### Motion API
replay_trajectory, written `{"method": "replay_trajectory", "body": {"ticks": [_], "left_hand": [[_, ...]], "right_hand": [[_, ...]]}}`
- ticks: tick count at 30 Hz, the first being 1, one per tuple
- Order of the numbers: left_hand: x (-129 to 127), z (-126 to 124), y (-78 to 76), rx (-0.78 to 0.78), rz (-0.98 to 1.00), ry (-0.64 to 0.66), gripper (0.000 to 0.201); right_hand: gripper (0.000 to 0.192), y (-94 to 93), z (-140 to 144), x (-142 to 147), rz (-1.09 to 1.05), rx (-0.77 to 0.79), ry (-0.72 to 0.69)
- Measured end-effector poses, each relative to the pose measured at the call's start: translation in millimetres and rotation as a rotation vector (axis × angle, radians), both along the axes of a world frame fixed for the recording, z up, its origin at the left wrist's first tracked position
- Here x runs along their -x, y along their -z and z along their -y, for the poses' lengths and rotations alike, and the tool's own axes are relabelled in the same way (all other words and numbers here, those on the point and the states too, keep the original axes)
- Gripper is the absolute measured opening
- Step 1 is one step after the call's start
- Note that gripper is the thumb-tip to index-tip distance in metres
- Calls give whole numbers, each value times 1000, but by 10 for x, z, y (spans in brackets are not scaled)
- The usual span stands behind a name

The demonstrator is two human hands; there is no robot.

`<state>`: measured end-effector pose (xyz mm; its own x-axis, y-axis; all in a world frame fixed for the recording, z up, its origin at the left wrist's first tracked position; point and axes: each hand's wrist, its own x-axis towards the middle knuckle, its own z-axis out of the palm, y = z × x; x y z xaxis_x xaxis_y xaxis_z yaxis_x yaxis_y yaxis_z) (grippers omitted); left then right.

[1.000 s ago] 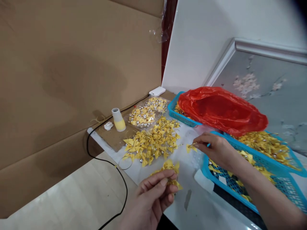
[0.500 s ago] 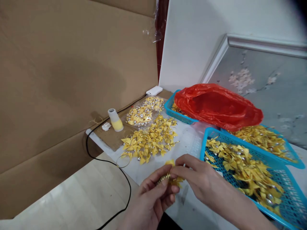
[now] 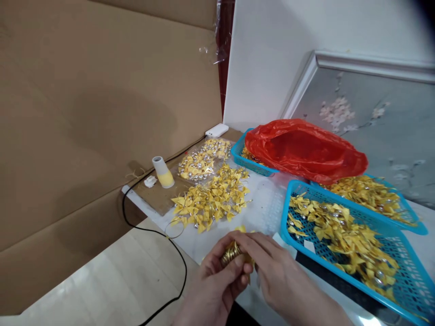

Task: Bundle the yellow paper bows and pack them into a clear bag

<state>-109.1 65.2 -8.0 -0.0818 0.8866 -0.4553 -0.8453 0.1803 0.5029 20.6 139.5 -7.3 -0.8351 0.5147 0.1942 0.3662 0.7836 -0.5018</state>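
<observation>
Fingers (image 3: 234, 267) of the left hand (image 3: 217, 285) are curled around a ribbed gold bundle (image 3: 230, 254), low at the near edge of the table (image 3: 261, 192), with yellow artificial flowers (image 3: 240, 229) poking out beyond it. The right hand (image 3: 277, 267) lies against the left at the bundle's far end; its fingertips are hidden, so whether they grip anything cannot be told.

Behind stands a big cardboard panel (image 3: 102, 113). To the right, 3 blue plastic baskets (image 3: 408, 283) hold more yellow flowers, and a red plastic bag (image 3: 306, 154) drapes over the far 2. Ahead of the hands lies a loose flower pile (image 3: 212, 199), just beside 2 bagged clusters (image 3: 196, 165) in clear plastic. Left of those stand a yellow-and-white cone (image 3: 163, 173) and, smallest, a crumpled white tissue (image 3: 150, 181).
</observation>
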Motion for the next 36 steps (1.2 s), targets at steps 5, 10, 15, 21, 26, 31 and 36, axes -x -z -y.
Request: {"method": "replay_trajectory", "body": {"ticks": [5, 10, 15, 21, 26, 31, 36], "left_hand": [[41, 1, 11, 31, 25, -56, 31], [73, 55, -32, 55, 6, -87, 33], [80, 91, -42, 40, -18, -82, 19], [111, 132, -9, 58, -30, -84, 23], [115, 118, -21, 87, -37, -112, 24], [61, 99, -59, 65, -33, -47, 21], [17, 85, -67, 64, -30, -39, 22]], "right_hand": [[74, 22, 65, -22, -75, 124, -12], [41, -75, -338, -5, -58, -53, 206], [35, 14, -860, 160, 110, -129, 339], [21, 101, -902, 220, 133, -101, 345], [14, 1, -729, 50, -38, 3, 353], [16, -57, -449, -28, -167, 125, 402], [16, -54, -102, 27, -290, 154, 374]]}}
